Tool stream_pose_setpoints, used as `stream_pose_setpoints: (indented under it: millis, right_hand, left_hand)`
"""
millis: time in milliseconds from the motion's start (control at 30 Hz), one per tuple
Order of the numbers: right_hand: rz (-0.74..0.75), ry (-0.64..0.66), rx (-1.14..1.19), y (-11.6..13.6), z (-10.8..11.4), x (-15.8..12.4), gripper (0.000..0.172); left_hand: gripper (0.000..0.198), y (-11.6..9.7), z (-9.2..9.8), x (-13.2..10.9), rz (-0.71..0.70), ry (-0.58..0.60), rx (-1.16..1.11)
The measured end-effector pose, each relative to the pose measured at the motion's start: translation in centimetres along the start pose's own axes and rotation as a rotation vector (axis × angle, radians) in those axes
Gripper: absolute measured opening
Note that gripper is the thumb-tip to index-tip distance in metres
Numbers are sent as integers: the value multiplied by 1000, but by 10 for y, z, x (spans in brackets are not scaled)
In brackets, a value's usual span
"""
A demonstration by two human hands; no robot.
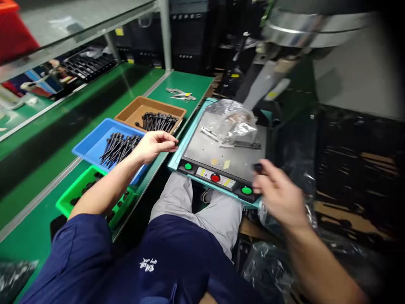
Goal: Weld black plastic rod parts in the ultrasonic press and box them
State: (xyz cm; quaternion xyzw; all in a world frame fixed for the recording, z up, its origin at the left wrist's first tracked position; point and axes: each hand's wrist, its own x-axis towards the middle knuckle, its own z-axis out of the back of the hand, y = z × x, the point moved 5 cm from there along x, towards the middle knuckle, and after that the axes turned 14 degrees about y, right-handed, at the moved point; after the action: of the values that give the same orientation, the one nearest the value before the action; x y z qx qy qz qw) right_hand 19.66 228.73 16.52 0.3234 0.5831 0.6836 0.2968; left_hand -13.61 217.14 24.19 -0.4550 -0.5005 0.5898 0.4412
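My left hand (pixel 154 146) hovers at the front edge of the green bench, beside the brown tray (pixel 129 110). Its thumb and fingers are pinched, with a small dark thing at the tips, too small to name. My right hand (pixel 280 192), smeared by motion, is over the right front corner of the machine plate (pixel 202 145). Between its thumb and forefinger is a small black part (pixel 258 168). Black rods with thick heads (pixel 158 121) lie in the brown tray, and similar ones lie in the blue tray (pixel 91 139) under my left forearm.
A green tray (pixel 68 200) holds small dark parts. On the plate lie a clear plastic bag (pixel 236 120) and a dark metal strip (pixel 247 145). A red button (pixel 215 177) sits between two green buttons along its front. Pliers (pixel 181 94) rest on the bench.
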Motion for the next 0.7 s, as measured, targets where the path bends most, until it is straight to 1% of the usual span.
stream_pose_setpoints:
  millis: [67,100,167,233,300,367,467,567,700]
  right_hand:
    - [10,-11,110,-5,-26,-2,47]
    - [15,-8,200,-7,-41,2,49]
    - [41,-55,335,-9,-63,13,46]
    - [65,-110,417,-8,-73,24,43]
    - [79,-140,452,-7,-71,28,43]
    - [92,-153,464,-8,-65,29,43]
    - [115,-162,500,-8,-55,26,42]
    - [116,-145,573,-7,-49,24,42]
    - [45,-63,719,-5,-48,21,44]
  left_hand:
    - [44,5,-41,32,-44,121,-191]
    - [42,7,-59,43,-56,169,-268]
    - [39,10,-92,58,-59,247,-382]
    - [36,14,-118,66,-31,312,-442]
    - [34,17,-138,72,13,368,-473]
    - [32,18,-152,76,54,419,-494]
    - [29,17,-165,80,76,462,-512]
    - [27,17,-170,81,82,461,-517]
    - [30,21,-173,81,91,457,-477]
